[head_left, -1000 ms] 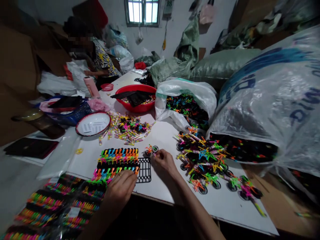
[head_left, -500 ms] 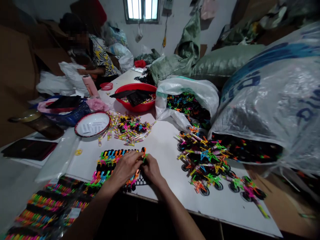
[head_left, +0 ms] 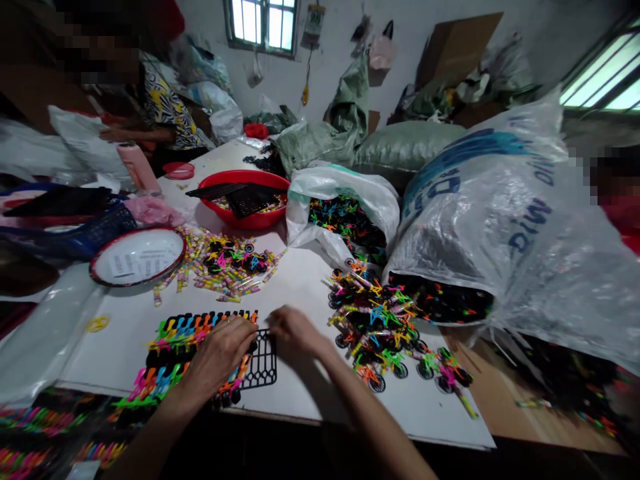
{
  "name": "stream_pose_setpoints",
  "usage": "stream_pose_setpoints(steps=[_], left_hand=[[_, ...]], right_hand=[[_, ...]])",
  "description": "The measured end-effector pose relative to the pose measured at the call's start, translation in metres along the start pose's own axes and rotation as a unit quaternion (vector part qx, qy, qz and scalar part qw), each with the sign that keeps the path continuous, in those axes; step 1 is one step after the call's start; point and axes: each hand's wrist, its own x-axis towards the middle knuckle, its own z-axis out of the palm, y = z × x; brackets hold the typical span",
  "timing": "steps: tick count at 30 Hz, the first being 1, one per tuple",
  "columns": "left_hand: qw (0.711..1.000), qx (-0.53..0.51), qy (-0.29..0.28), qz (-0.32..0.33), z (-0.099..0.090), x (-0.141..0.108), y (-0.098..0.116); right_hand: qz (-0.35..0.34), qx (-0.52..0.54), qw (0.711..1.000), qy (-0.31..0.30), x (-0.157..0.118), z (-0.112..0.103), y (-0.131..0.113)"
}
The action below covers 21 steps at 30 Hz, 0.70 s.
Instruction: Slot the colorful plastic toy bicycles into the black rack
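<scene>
Bagged sets: a clear bag of packed toy bicycles [head_left: 50, 433] lies at the near left, against the table edge.

Left hand: the left hand [head_left: 220, 353] rests on the rows of plastic toy bicycles [head_left: 175, 360], fingers together and lightly curled; whether they grip anything is hidden.

Right hand: the right hand [head_left: 295, 331] hovers just beside the black plastic lattice [head_left: 263, 360], fingers bunched; blur hides whether they pinch anything.

Rows: multicoloured bicycles stand packed in lines on the white table [head_left: 305, 287], left of the lattice, whose corner is partly hidden beneath them.

Loose pile: a tangled heap of toy bicycles [head_left: 375, 320] lies right of the right hand, spilling from the clear sack [head_left: 480, 227].

Middle table: loose coloured parts [head_left: 225, 267] lie between the white plate [head_left: 137, 257] and the heap.

Far: a red basin [head_left: 243, 200] holds black lattices; a co-worker's patterned sleeve [head_left: 165, 110] shows at far left.

Risk: a hurried wrist or sleeve could snag the heap's protruding frames, and pressure from the left hand could shift the rows off their line.
</scene>
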Motion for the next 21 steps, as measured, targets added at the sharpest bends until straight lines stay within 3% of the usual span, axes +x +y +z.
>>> stream_pose_setpoints(steps=[3, 6, 10, 15, 17, 21], left_hand=[[1.000, 0.006, 0.007, 0.008, 0.000, 0.000, 0.001], [1.000, 0.007, 0.021, 0.011, 0.000, 0.001, 0.002], [0.999, 0.033, 0.011, 0.017, -0.001, 0.000, 0.005], [0.999, 0.051, -0.017, 0.004, -0.002, -0.001, 0.006], [0.999, 0.047, -0.017, 0.007, -0.002, 0.000, 0.005], [0.999, 0.040, -0.024, 0.002, -0.003, 0.000, 0.005]], right_hand=[[0.119, -0.068, 0.988, 0.072, 0.021, -0.044, 0.051], [0.163, -0.109, 0.975, 0.103, 0.035, -0.062, 0.073], [0.104, -0.131, 0.982, 0.087, 0.020, -0.038, 0.044], [-0.062, -0.139, 0.988, 0.034, -0.049, 0.003, 0.009], [-0.057, -0.141, 0.988, 0.034, -0.070, 0.009, 0.009], [0.068, -0.125, 0.989, 0.037, -0.075, 0.009, 0.015]])
